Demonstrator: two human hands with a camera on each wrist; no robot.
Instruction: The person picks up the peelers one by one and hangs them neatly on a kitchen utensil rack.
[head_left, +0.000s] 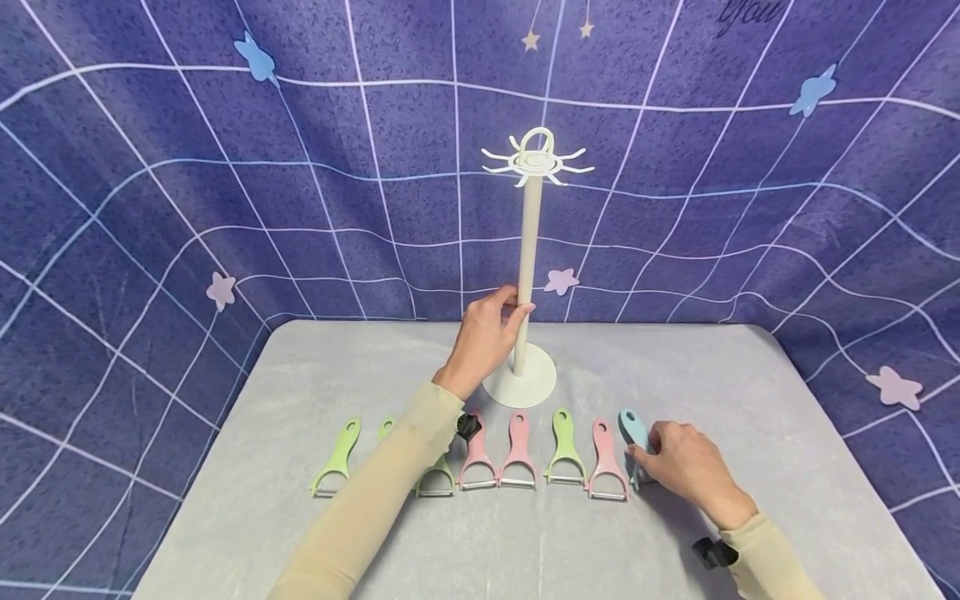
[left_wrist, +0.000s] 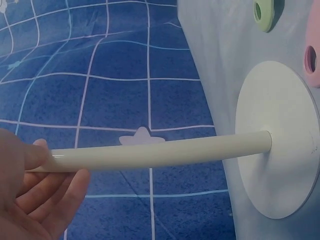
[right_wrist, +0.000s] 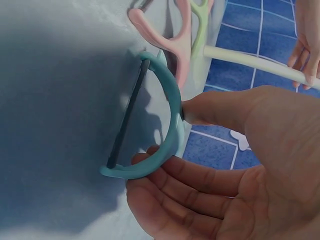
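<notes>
My left hand (head_left: 482,337) holds the cream pole (head_left: 529,233) of an upright utensil stand, low down, with thumb and fingers round it. A ring of white hooks (head_left: 537,163) and a loop top the pole; its round white base (head_left: 538,385) rests on the table. At the right end of a row of peelers, my right hand (head_left: 690,467) pinches a blue peeler (right_wrist: 172,125) between thumb and fingers near where the handle meets the head. Its dark blade faces away from the palm in the right wrist view.
Left of the blue peeler lie pink peelers (head_left: 519,446) and green peelers (head_left: 564,442), handles pointing to the stand. My left forearm (head_left: 382,492) covers part of the row. A purple gridded cloth (head_left: 405,200) hangs behind the grey table (head_left: 262,467).
</notes>
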